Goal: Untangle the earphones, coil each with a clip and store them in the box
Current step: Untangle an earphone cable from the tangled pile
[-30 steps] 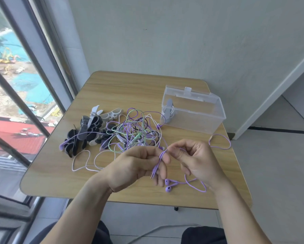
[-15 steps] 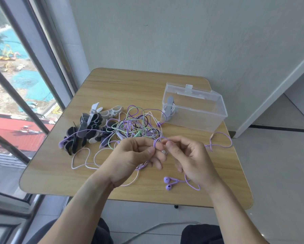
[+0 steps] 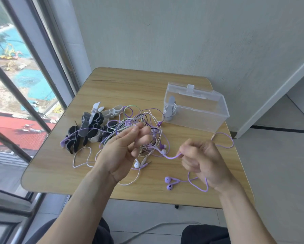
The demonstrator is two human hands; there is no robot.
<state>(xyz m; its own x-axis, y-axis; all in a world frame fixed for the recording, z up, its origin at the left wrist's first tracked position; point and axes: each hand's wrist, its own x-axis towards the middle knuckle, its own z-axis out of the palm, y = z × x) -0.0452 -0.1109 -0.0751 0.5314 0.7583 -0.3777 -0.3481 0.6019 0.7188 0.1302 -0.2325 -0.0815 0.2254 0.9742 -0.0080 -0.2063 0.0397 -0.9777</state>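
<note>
Item: purple earphone cable, thin, limp and very light by the look of it; judged likely to snag and knot, not to break, though the joints at the buds and plug would be the weak spots under a hard pull. Best taken by the cord itself, a short run at a time, not by the buds. Location: strung in the air between the two hands above the worktop, its two purple buds lying on the wood just beside the right wrist, a far loop trailing toward the right edge. Grip, right hand: fingers curled, thumb and forefinger pinching the cable. Grip, left hand: raised, fingers partly bent among strands of the tangle; motion blur, so what it holds cannot be told. Tangle: purple, white, green and dark cords heaped mid-worktop, directly behind the left hand. Clips: black and white pile left of the tangle. Box: clear, at the far right, one coiled white set already inside.
</note>
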